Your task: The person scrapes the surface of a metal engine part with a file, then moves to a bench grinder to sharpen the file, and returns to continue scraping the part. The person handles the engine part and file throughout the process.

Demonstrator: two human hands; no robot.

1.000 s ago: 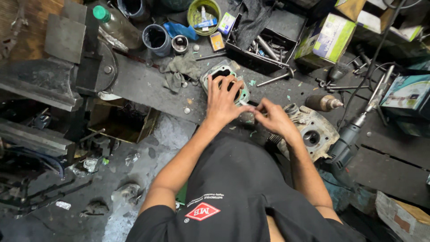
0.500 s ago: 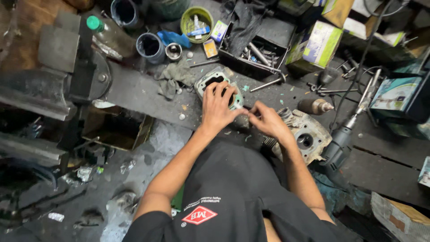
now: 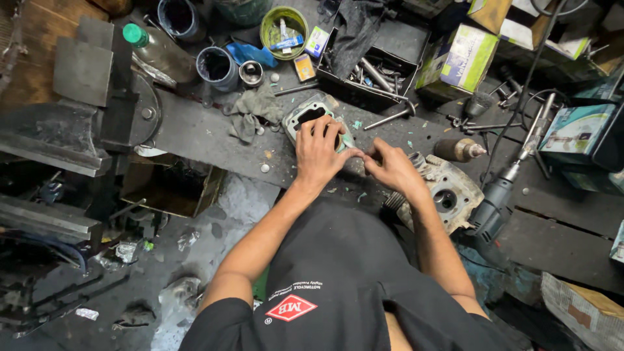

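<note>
While our left hand [image 3: 316, 151] presses down on the grey cylinder block [image 3: 311, 117] lying on the dark bench [image 3: 195, 133], its fingers spread wide over it. Our right hand [image 3: 392, 168] pinches something too small to identify, just beside the block, near the cylinder head [image 3: 448, 192].

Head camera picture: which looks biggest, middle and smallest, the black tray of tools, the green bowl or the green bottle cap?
Largest to smallest, as they look here:
1. black tray of tools
2. green bowl
3. green bottle cap
All three lie about equally far away, so the order looks safe.
</note>
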